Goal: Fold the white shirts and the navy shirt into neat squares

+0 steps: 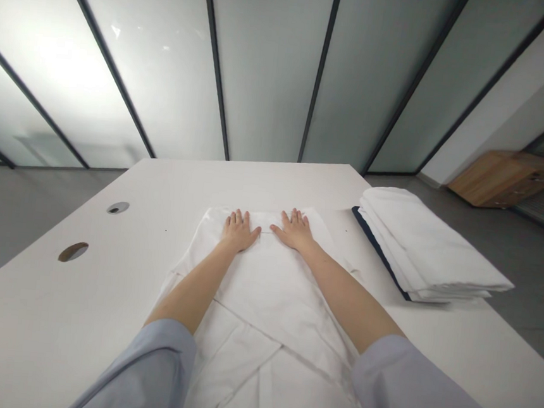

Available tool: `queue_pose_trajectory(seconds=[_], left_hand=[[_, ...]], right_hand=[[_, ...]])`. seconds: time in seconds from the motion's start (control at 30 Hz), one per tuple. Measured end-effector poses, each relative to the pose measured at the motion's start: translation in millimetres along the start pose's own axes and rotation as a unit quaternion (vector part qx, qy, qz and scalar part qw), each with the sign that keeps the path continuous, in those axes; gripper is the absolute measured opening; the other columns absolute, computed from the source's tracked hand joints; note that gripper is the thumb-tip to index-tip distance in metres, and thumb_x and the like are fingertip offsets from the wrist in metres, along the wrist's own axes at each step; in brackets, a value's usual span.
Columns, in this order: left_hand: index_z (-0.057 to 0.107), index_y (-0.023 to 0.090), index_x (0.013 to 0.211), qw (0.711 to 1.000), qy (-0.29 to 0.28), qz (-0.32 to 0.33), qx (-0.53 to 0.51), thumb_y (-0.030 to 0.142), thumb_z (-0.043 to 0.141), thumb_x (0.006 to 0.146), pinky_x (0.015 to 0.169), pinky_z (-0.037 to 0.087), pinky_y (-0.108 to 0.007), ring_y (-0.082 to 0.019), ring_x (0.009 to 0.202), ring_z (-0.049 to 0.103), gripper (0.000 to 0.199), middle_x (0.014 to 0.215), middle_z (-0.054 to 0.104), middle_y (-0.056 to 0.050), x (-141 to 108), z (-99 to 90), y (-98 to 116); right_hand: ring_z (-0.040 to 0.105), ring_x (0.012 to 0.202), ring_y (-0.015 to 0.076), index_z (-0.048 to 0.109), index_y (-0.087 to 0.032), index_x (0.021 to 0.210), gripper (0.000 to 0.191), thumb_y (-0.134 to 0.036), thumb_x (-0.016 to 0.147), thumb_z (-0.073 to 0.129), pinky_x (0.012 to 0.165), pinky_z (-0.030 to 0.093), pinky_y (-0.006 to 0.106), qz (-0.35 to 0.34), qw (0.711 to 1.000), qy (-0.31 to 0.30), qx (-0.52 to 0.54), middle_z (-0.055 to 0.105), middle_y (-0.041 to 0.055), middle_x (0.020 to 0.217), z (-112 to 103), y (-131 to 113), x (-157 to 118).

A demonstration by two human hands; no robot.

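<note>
A white cloth garment [265, 279] lies spread on the white table, its far end under my hands and its near part running out of view at the bottom. My left hand [240, 230] rests flat on the garment's far end, left of its middle, with the fingers spread. Level with it on the right, my right hand [294, 229] also lies flat with spread fingers. A short gap with a thin dark line on the cloth separates the two thumbs. Folds and overlapping layers show between my forearms.
The white table [159, 188] has two round holes at its left. At its right edge, folded white cloths [425, 243] are stacked on a dark blue piece [377, 248]. Frosted glass panels stand behind; a wooden cabinet [507, 177] is at the far right.
</note>
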State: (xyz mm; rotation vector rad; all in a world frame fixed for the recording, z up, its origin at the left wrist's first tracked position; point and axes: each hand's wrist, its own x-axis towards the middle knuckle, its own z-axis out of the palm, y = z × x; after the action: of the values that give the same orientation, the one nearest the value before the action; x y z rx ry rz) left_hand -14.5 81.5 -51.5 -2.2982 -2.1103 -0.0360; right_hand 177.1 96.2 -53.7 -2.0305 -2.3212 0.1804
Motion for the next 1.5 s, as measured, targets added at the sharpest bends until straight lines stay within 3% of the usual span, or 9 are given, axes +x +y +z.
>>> queue_pose_trajectory(seconds=[0.13, 0.4, 0.63, 0.77, 0.87, 1.0, 1.17, 1.3, 1.5], left_hand=[[0.027, -0.002, 0.145, 0.999, 0.018, -0.044, 0.000, 0.067, 0.024, 0.086, 0.114, 0.015, -0.047, -0.034, 0.140, 0.024, 0.091, 0.150, 0.028, -0.025, -2.1, -0.8, 2.8], [0.027, -0.003, 0.145, 0.997, 0.029, -0.076, -0.019, 0.076, 0.024, 0.079, 0.114, 0.011, -0.052, -0.037, 0.142, 0.016, 0.103, 0.150, 0.026, -0.027, -4.1, -2.9, -2.9], [0.024, 0.001, 0.146, 0.994, 0.084, -0.065, -0.008, 0.069, 0.028, 0.084, 0.114, 0.013, -0.050, -0.035, 0.143, 0.013, 0.092, 0.153, 0.019, -0.025, -3.2, -1.0, -1.7], [0.026, 0.006, 0.147, 0.996, 0.082, -0.038, 0.004, 0.063, 0.027, 0.088, 0.114, 0.014, -0.050, -0.033, 0.144, 0.014, 0.082, 0.155, 0.017, -0.021, -8.8, -10.9, -6.6], [0.028, 0.009, 0.147, 0.999, 0.035, -0.031, 0.001, 0.062, 0.025, 0.089, 0.113, 0.017, -0.051, -0.033, 0.143, 0.015, 0.078, 0.156, 0.018, -0.019, -23.2, -22.4, -17.2], [0.029, 0.011, 0.147, 0.998, -0.054, -0.044, 0.006, 0.069, 0.025, 0.085, 0.110, 0.020, -0.058, -0.037, 0.143, 0.012, 0.084, 0.155, 0.017, -0.021, -51.7, -32.2, -26.8], [0.024, 0.016, 0.149, 0.993, -0.099, -0.063, 0.008, 0.074, 0.022, 0.083, 0.104, 0.022, -0.067, -0.042, 0.142, 0.010, 0.088, 0.156, 0.015, -0.021, -77.2, -27.0, -16.8], [0.021, 0.015, 0.150, 0.994, -0.088, -0.062, 0.000, 0.074, 0.017, 0.083, 0.104, 0.018, -0.068, -0.042, 0.142, 0.010, 0.090, 0.156, 0.012, -0.021, -81.9, -16.9, -11.1], [0.021, 0.015, 0.150, 0.998, -0.043, -0.047, -0.004, 0.074, 0.014, 0.083, 0.106, 0.015, -0.068, -0.041, 0.142, 0.011, 0.090, 0.156, 0.014, -0.020, -68.8, -7.2, -16.4]], right_hand=[[0.009, 0.143, 0.0339, 0.020, -0.010, 0.150, 0.090, -0.074, 0.086, 0.018, 0.112, 0.005, 0.049, 0.024, 1.000, 0.004, 0.006, 0.015, 0.0228, 0.155, -3.3, -2.8, -3.0], [0.012, 0.142, 0.0346, 0.022, -0.002, 0.148, 0.093, -0.072, 0.087, 0.021, 0.113, 0.008, 0.047, 0.051, 0.998, 0.030, 0.025, 0.019, 0.0249, 0.153, -2.9, -1.5, -2.2], [0.020, 0.142, 0.0271, 0.033, -0.011, 0.145, 0.067, -0.055, 0.095, 0.022, 0.112, 0.018, 0.042, 0.030, 0.994, 0.089, 0.062, 0.028, 0.0168, 0.153, 0.1, 6.1, 0.9], [0.025, 0.139, 0.0256, 0.044, -0.013, 0.138, 0.054, -0.043, 0.094, 0.035, 0.111, 0.021, 0.040, 0.003, 0.992, 0.114, 0.044, 0.036, 0.0140, 0.149, -7.4, 17.1, -6.6], [0.029, 0.138, 0.0262, 0.047, -0.015, 0.136, 0.052, -0.041, 0.092, 0.041, 0.111, 0.022, 0.039, -0.027, 0.994, 0.102, 0.024, 0.038, 0.0128, 0.148, -15.8, 29.5, -20.4], [0.030, 0.138, 0.0263, 0.044, -0.018, 0.139, 0.056, -0.049, 0.093, 0.034, 0.110, 0.024, 0.038, -0.037, 0.999, 0.031, 0.022, 0.037, 0.0118, 0.149, -21.0, 33.4, -49.9], [0.016, 0.141, 0.0368, 0.026, -0.023, 0.149, 0.073, -0.066, 0.090, 0.022, 0.109, 0.017, 0.056, -0.003, 0.999, -0.048, 0.004, 0.020, 0.0136, 0.156, -12.5, 16.5, -88.5], [0.010, 0.142, 0.0396, 0.023, -0.021, 0.150, 0.078, -0.070, 0.089, 0.019, 0.108, 0.010, 0.061, -0.008, 0.999, -0.052, -0.012, 0.013, 0.0169, 0.157, -2.9, 12.3, -100.9], [0.011, 0.142, 0.0370, 0.024, -0.021, 0.150, 0.077, -0.068, 0.089, 0.019, 0.110, 0.010, 0.058, -0.012, 0.999, -0.026, -0.020, 0.015, 0.0160, 0.157, -2.6, 15.9, -88.9]])
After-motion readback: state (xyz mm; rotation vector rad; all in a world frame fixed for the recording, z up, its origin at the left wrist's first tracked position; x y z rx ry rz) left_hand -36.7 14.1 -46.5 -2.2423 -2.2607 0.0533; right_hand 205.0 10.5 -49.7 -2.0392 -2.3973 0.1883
